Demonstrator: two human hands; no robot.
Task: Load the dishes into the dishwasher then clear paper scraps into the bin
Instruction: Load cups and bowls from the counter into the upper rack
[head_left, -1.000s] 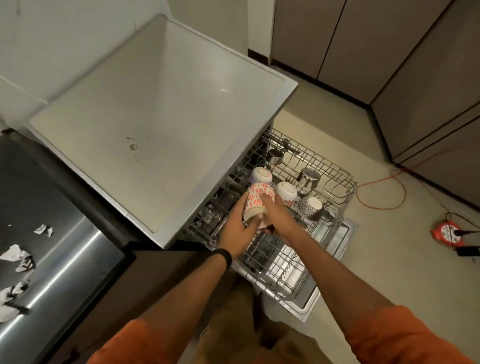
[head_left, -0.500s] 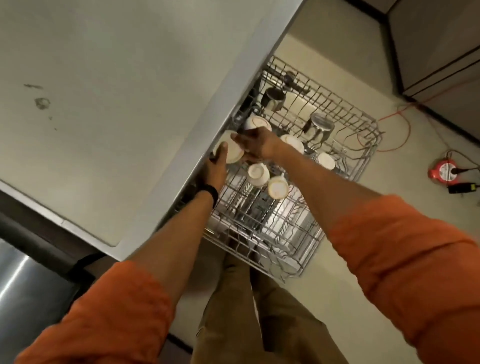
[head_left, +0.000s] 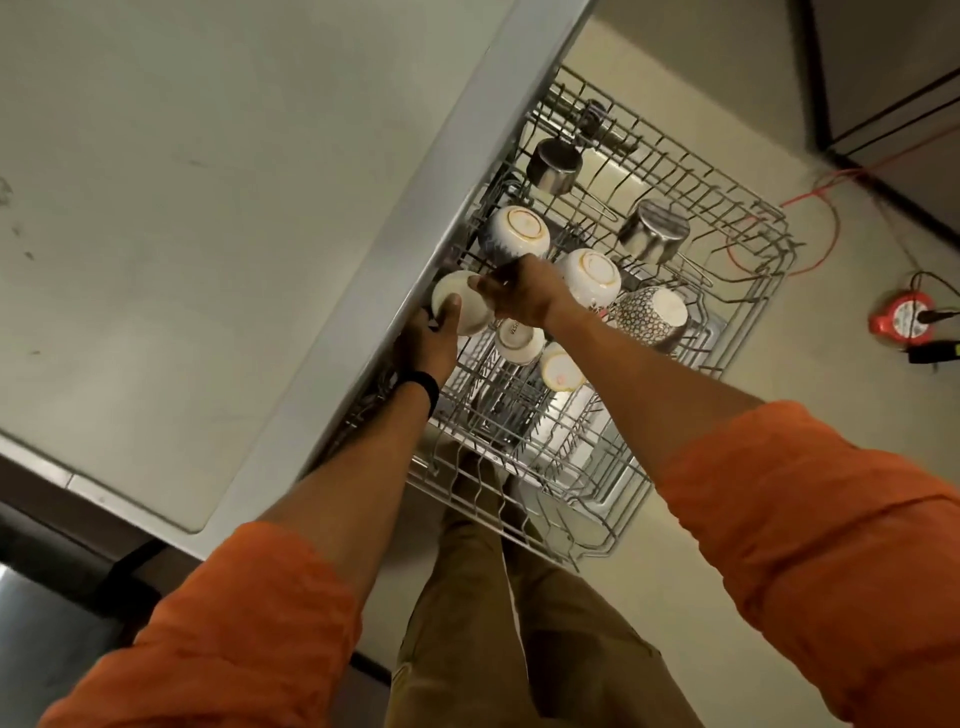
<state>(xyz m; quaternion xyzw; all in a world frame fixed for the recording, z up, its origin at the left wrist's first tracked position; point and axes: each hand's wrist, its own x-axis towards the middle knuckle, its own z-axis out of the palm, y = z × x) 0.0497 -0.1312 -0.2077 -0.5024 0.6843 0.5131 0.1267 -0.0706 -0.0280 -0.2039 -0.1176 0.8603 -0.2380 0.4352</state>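
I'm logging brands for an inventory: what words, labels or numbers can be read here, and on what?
No text is legible.
Dark stamp on the small white upturned cup, on its base: too blurred.
White label on the round red cable reel: too blurred.
The plain white cup gripped by left hand and right hand: no print shows.

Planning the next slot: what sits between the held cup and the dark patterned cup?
Head view: the right hand and an upturned white cup with a gold ring lie between the held cup and the patterned cup.
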